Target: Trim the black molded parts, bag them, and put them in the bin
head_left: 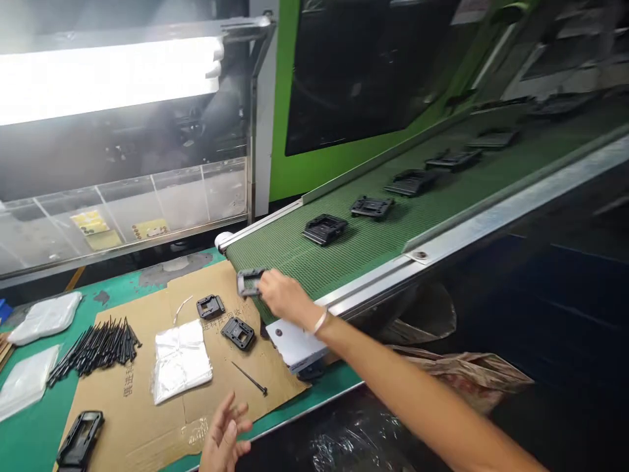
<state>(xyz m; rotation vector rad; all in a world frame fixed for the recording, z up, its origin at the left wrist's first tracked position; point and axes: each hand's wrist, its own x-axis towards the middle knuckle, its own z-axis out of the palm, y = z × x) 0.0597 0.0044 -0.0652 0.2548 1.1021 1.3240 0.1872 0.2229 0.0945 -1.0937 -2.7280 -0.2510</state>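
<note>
My right hand (287, 298) is closed on the edge of a black plastic frame (244, 283) with a rectangular opening, at the lower end of the green conveyor belt (289, 262). Palm up and fingers apart, my left hand (227, 432) is empty by the front edge of the cardboard sheet (162, 426). Between the two hands, a single black pin-like rod (249, 378) lies on the cardboard. Two similar black frames, one (211, 306) behind the other (238, 333), rest just left of the belt's end. A tied stack of white plastic bags (183, 360) is beside them.
Several black frames (325, 229) sit spaced along the sloping belt. A pile of black rods (101, 347) lies at the left, with more plastic bags (46, 318) beyond. Another black frame (81, 439) is at the near left. A metal rail (442, 242) edges the conveyor.
</note>
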